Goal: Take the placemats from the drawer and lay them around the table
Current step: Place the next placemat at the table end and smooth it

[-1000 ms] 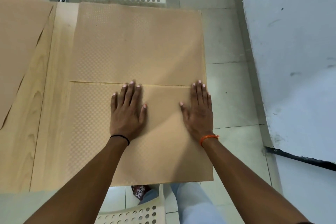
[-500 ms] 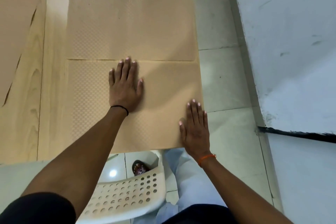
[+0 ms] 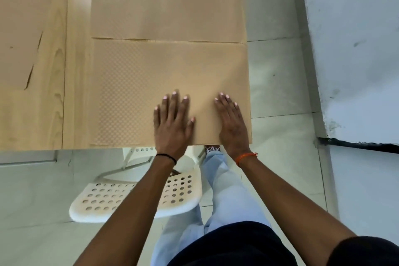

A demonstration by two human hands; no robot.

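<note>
Head view. Left grip (image 3: 171,124): palm flat, fingers spread, pressing down on the near tan rectangular placemat (image 3: 138,93), nothing grasped. Right grip (image 3: 232,122): also flat and open, fingers together, resting on the same mat near its right edge, wrist past the counter's near edge. Black band on left wrist, orange thread on right.

Near placemat: thin, matte, fine embossed dot-grid texture, corners square, lying flat on the pale wood-grain counter (image 3: 32,119), its near edge along the counter's near edge. A second tan placemat of the same texture (image 3: 166,2) sits just beyond it, edges meeting at a thin seam. A third tan sheet (image 3: 19,28) lies at far left, angled, apart from the other two, with bare wood between.

Below the counter edge: white perforated plastic chair (image 3: 138,198), pale tiled floor (image 3: 278,84), light blue trousers, scuffed white wall at right.

Versus half a second ago: both hands have slid back toward the mat's near edge; the left was up near the seam. Mat position unchanged.
</note>
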